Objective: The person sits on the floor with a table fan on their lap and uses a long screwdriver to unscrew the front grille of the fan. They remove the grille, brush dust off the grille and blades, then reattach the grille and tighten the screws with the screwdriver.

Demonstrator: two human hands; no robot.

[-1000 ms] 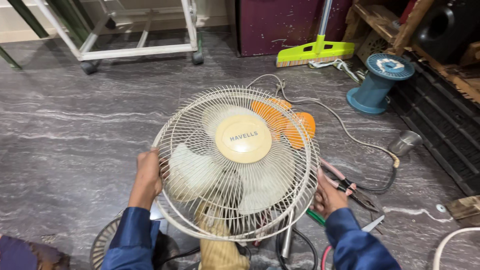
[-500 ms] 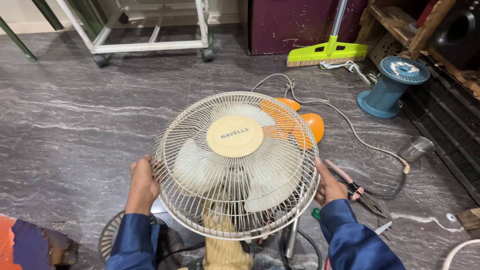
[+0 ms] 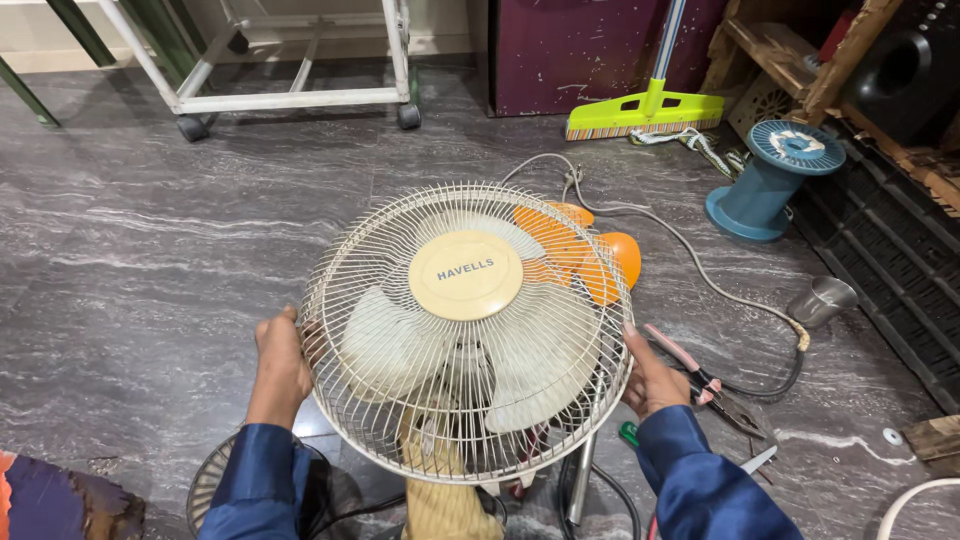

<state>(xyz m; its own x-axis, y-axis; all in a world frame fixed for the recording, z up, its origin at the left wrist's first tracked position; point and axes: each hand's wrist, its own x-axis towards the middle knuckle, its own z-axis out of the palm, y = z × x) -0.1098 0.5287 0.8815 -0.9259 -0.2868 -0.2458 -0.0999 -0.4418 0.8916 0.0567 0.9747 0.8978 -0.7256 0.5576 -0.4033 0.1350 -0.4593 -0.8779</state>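
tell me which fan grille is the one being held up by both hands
The cream wire grille with the round centre cap, gripped at its rim by the left hand and right hand. The dark grille lies flat on the floor, untouched.

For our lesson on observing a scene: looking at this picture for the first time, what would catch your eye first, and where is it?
A round cream wire fan guard fills the middle, gripped at its rim by the left hand and the right hand. Orange fan blades lie just behind it on the grey marbled floor. Further back, a bright yellow-green broom and a blue spool stand out.
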